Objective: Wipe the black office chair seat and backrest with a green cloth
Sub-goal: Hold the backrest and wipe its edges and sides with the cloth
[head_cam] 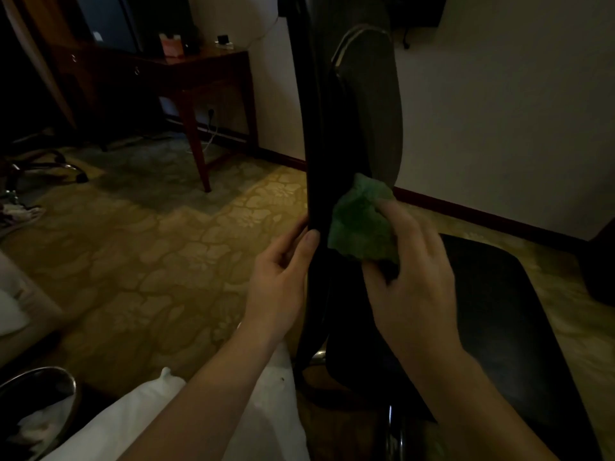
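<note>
The black office chair stands edge-on before me, its tall backrest [319, 134] rising up the middle and its seat [492, 314] spreading to the lower right. My left hand [283, 274] grips the backrest's near edge, thumb on the front face and fingers curled behind. My right hand [412, 261] holds a crumpled green cloth [361, 224] and presses it against the lower front of the backrest, just above the seat. The chair's base is mostly hidden.
A dark wooden desk [206, 71] with small items stands at the back left against the wall. A second chair's wheeled base [50, 164] lies at the far left. A bin [40, 407] and white fabric [159, 414] sit at the lower left on patterned carpet.
</note>
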`<state>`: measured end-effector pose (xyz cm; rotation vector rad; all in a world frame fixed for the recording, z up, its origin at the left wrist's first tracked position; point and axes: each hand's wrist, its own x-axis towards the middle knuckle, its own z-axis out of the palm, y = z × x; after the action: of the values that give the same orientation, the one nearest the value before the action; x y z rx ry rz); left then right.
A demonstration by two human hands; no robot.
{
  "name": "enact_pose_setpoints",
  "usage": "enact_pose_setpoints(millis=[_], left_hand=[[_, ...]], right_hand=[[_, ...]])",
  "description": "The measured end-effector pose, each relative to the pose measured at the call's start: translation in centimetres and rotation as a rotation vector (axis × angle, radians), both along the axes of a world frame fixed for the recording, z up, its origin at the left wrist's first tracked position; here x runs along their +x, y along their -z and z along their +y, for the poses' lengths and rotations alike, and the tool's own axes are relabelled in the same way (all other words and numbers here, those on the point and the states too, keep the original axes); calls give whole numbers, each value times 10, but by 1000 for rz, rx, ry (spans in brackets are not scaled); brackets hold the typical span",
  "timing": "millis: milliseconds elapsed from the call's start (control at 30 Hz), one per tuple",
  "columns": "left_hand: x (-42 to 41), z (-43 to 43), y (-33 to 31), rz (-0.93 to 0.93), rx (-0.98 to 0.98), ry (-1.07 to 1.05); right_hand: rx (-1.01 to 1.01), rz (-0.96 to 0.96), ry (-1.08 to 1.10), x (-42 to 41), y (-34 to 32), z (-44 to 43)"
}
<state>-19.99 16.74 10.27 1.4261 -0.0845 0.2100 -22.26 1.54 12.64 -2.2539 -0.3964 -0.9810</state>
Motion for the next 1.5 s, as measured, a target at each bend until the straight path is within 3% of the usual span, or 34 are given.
enact_pose_setpoints(millis=[200, 367, 500, 700, 867, 1200, 1333, 1500], left_hand=[[-3, -1, -4, 9, 4, -3], [-1, 0, -1, 24, 31, -30], [-3, -3, -1, 12, 15, -31], [-6, -2, -3, 1, -3, -15], [-6, -2, -3, -3, -1, -31], [-8, -1, -3, -23, 37, -3], [-9, 0, 0, -1, 21, -5], [-15, 3, 20, 71, 63, -9]], right_hand=[[-235, 5, 109, 4, 22, 12], [-367, 132, 126, -10, 60, 7], [-343, 176, 99, -15, 64, 2], [-173, -11, 124, -11, 23, 2], [-239, -19, 149, 2, 11, 15], [-396, 150, 191, -15, 84, 11], [-375, 185, 172, -20, 82, 9], [-261, 50, 158, -19, 53, 2]])
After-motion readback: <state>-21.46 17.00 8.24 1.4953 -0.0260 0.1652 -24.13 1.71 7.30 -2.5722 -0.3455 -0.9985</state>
